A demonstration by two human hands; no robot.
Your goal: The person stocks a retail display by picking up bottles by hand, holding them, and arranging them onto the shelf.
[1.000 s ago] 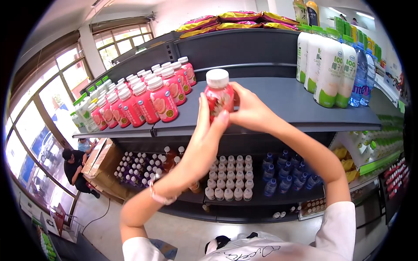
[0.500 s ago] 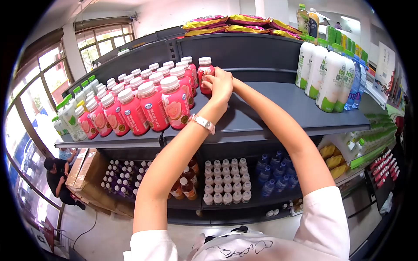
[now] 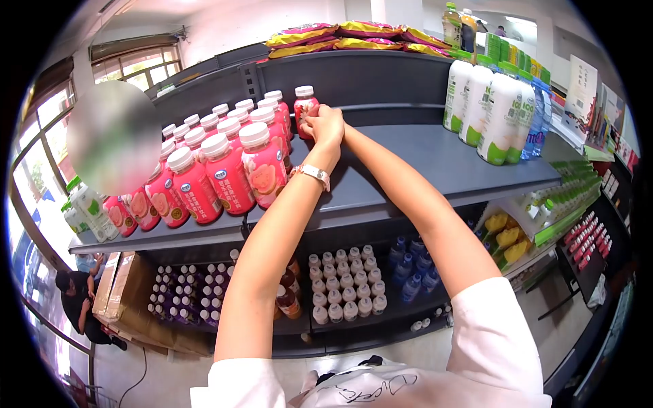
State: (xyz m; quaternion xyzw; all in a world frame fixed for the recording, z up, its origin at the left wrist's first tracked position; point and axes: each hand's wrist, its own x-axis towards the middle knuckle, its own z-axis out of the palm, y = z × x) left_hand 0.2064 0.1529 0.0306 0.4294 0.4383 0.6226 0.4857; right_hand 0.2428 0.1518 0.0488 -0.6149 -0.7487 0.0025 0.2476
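Note:
A pink drink bottle (image 3: 305,103) with a white cap stands upright on the top shelf, near its dark back panel. My left hand (image 3: 326,126), with a watch on its wrist, has its fingers curled on the lower right side of this bottle. Behind it, my right hand is mostly hidden; only the wrist end (image 3: 348,134) shows, so its fingers cannot be made out. Rows of matching pink bottles (image 3: 264,170) stand just left of my hands, labels facing forward.
White-and-green bottles (image 3: 498,119) stand at the shelf's right end, with blue bottles (image 3: 537,122) beside them. Snack bags (image 3: 367,43) lie on top of the shelf unit. Below are white-capped bottles (image 3: 347,282) and a cardboard box (image 3: 119,289). A person (image 3: 78,299) is at the lower left.
The view has shifted slightly, so the shelf appears further left. My hands stay at the same pink bottle. A round blurred patch now covers part of the left side.

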